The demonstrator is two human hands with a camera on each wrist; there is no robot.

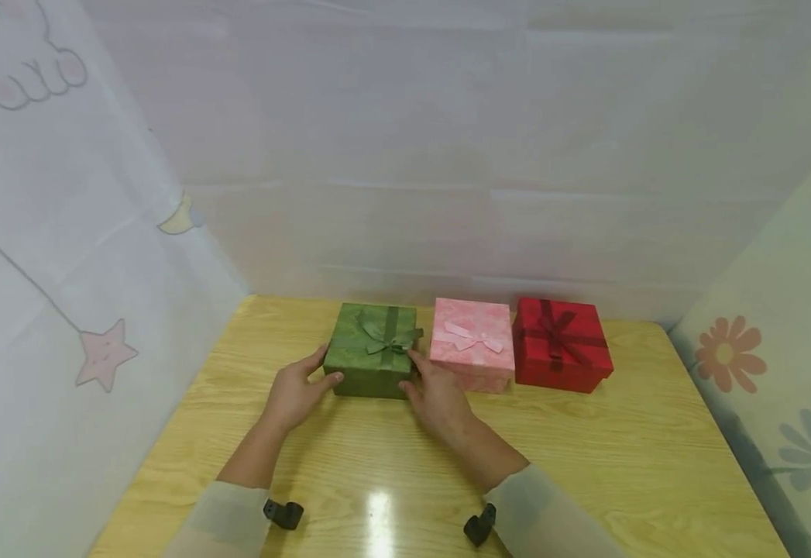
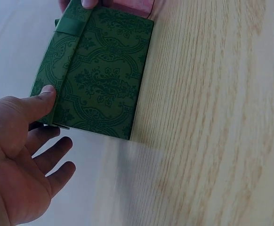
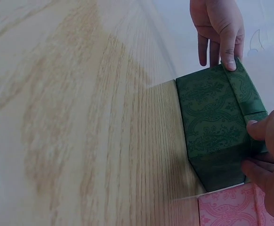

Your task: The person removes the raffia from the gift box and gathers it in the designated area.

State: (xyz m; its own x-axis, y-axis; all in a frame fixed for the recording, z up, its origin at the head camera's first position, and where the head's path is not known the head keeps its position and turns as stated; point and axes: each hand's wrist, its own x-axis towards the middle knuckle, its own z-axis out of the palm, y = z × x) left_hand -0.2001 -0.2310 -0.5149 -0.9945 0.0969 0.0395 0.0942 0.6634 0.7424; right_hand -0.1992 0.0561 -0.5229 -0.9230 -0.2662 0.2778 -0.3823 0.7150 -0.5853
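A green gift box (image 1: 370, 349) with a ribbon bow sits on the table, its lid on. At the box's left front corner, my left hand (image 1: 295, 394) pinches the lid's edge, thumb on the front and index finger at the side. The left wrist view shows the other fingers of that hand spread below the lid (image 2: 46, 70). My right hand (image 1: 443, 403) grips the right front corner, thumb on the lid's front rim and fingers along the side facing the pink gift box (image 1: 472, 341). The fingertips behind the corners are partly hidden.
A red gift box (image 1: 561, 345) with a dark ribbon stands right of the pink one, close beside it. The wooden table (image 1: 586, 457) extends toward me. White printed cloth (image 1: 405, 155) hangs behind and at both sides.
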